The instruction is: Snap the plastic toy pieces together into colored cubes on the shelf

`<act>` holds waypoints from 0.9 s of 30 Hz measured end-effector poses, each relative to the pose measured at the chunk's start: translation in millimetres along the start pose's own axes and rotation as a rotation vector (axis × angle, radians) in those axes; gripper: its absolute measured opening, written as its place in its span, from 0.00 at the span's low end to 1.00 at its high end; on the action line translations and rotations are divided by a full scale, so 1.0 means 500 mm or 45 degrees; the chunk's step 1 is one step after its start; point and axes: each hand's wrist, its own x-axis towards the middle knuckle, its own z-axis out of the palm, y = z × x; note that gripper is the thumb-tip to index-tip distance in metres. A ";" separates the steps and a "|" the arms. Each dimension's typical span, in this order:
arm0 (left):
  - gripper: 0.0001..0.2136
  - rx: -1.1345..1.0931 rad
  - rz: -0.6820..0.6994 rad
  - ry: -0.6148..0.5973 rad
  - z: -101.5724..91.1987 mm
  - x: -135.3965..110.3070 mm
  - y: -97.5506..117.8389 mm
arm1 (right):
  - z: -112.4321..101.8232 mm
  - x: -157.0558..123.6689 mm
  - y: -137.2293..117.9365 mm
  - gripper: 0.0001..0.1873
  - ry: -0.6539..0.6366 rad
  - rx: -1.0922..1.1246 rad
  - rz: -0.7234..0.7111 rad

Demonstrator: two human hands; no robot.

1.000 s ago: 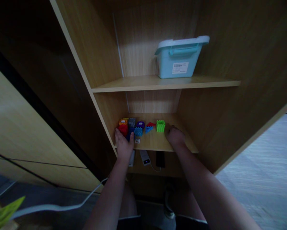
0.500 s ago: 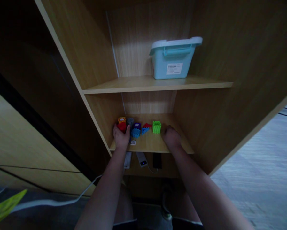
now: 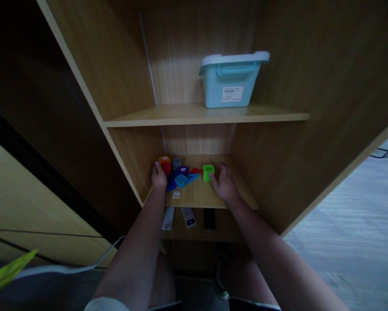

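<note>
My left hand [image 3: 159,176] is at the left of the lower shelf, thumb up and fingers partly hidden, close against a red toy block [image 3: 165,168]. Just behind that block is an orange one [image 3: 164,159]. Grey [image 3: 176,163], purple [image 3: 182,170], dark blue [image 3: 171,183] and light blue [image 3: 181,180] pieces lie bunched to its right. Beside them are a flat blue triangle [image 3: 193,177] and a red triangle [image 3: 195,170]. A bright green ridged block [image 3: 208,172] stands apart. My right hand [image 3: 225,185] is open at its right side, thumb near it, fingers spread.
A light blue lidded box [image 3: 231,84] stands on the upper shelf [image 3: 181,115]. A small white label [image 3: 176,195] lies near the lower shelf's front edge. Below are a white power bank [image 3: 189,217], a cable and a dark flat device [image 3: 209,218]. Wooden side walls flank both arms.
My right hand has opened from a curled shape and moved left to the green block. My left hand has shifted to the outer side of the red block, uncovering dark blue pieces.
</note>
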 end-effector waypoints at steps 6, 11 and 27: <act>0.38 -0.068 -0.035 -0.106 0.022 0.043 -0.009 | 0.005 -0.005 -0.014 0.46 -0.108 -0.065 -0.129; 0.34 -0.136 0.046 -0.221 0.045 0.061 -0.009 | 0.006 -0.005 -0.018 0.42 -0.185 -0.116 -0.180; 0.31 -0.162 0.073 -0.170 0.126 0.114 0.013 | 0.030 0.037 -0.022 0.36 -0.350 -0.043 -0.192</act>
